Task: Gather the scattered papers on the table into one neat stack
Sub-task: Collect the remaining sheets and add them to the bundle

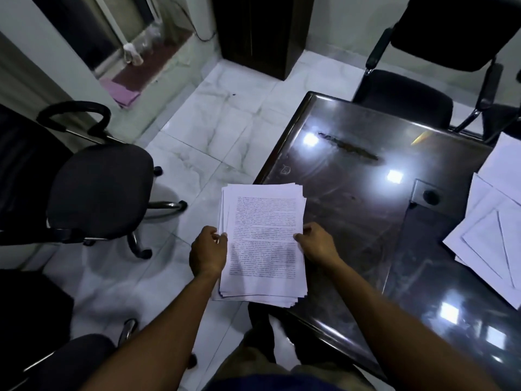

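A loose stack of printed papers (265, 218) hangs at the left edge of the dark glossy table (352, 193), partly over the floor, its sheets slightly fanned. My left hand (207, 251) pinches the stack's left edge and my right hand (317, 244) grips its right edge. The top sheet shows dense printed text. Several more white papers (490, 230) lie scattered and overlapping on the table's right side, running out of the frame.
A black swivel chair (95, 190) stands on the marble floor at my left. Another black chair (414, 100) sits behind the table's far edge. A dark cabinet (262, 32) stands at the back. A round cable port (431, 196) is set in the tabletop.
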Demonstrator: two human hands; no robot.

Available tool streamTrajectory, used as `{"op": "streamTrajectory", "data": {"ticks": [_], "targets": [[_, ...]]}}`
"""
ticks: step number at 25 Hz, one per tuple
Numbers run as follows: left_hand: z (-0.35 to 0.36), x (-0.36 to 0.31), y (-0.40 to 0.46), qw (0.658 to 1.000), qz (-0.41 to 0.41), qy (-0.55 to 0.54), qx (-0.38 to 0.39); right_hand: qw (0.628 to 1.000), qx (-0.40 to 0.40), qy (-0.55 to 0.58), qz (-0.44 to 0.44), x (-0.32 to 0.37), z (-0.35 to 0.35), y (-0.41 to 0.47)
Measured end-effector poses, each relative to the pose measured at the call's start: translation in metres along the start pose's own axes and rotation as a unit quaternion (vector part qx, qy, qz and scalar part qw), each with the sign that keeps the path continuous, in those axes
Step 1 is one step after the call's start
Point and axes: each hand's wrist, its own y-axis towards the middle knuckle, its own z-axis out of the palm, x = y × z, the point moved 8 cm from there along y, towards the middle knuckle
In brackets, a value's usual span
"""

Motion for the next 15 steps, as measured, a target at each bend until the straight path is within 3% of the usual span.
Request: {"op": "streamTrajectory", "data": {"ticks": [6,15], "targets": [[0.007,-0.072,-0.006,0.995,0.100,-0.012,-0.016,0.995,-0.086,0.041,0.015,-0.022,-0.066,-0.003],[0.164,-0.233,-0.113,0.952,0.233,-0.043,0.191,0.961,-0.210,0.174,0.053,-0.159,-0.250,-0.042]]}}
